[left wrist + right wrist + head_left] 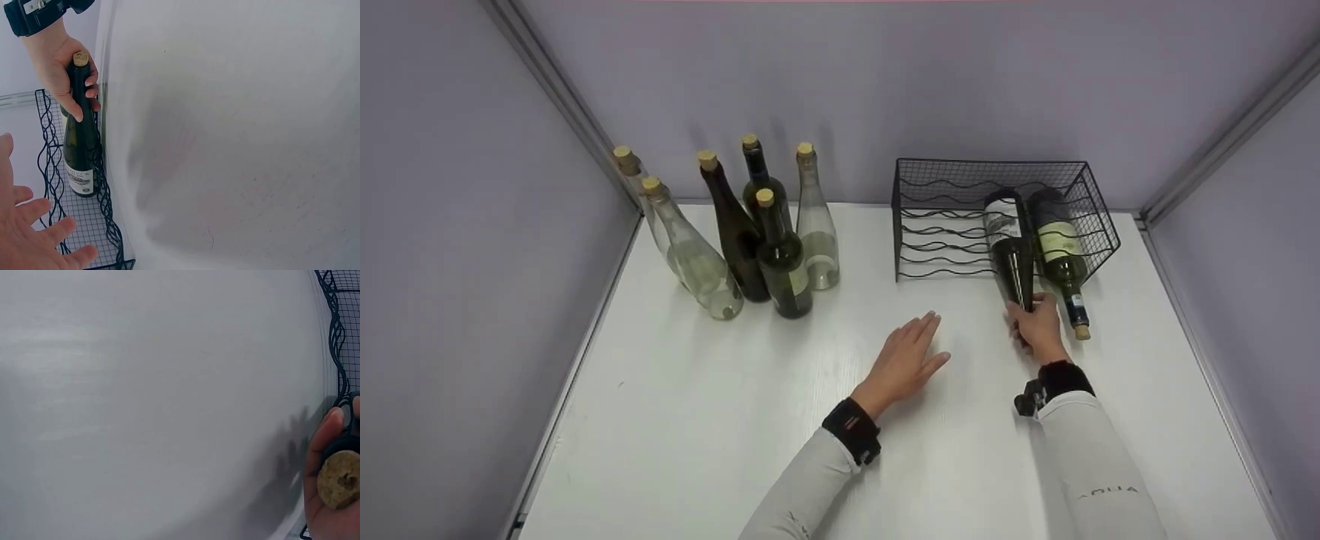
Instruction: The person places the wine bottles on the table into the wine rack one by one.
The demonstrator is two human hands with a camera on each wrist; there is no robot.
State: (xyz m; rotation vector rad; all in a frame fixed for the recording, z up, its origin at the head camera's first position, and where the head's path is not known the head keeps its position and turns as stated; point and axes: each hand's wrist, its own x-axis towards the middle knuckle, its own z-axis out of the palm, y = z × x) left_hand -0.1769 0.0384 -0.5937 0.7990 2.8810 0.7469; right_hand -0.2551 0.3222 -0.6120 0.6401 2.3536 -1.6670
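Observation:
My right hand [1039, 326] grips a dark wine bottle [1015, 262] by its neck. That bottle lies in the black wire rack [949, 277], base toward the back, its white label showing in the left wrist view. The bottle's cork [340, 480] pokes out of the hand in the right wrist view. To its right lies a second bottle [1059, 240] with a pale yellow-green label, neck over the rack's front. My left hand [901, 364] holds nothing; its fingers [48, 225] are extended and spread, in front of the rack and left of the right hand.
Several corked bottles stand at the back left of the white table [697, 442]: clear ones [701, 274], a slim dark one [739, 247], and a green one [784, 262] in front. Grey walls [825, 75] enclose the table at the back and sides.

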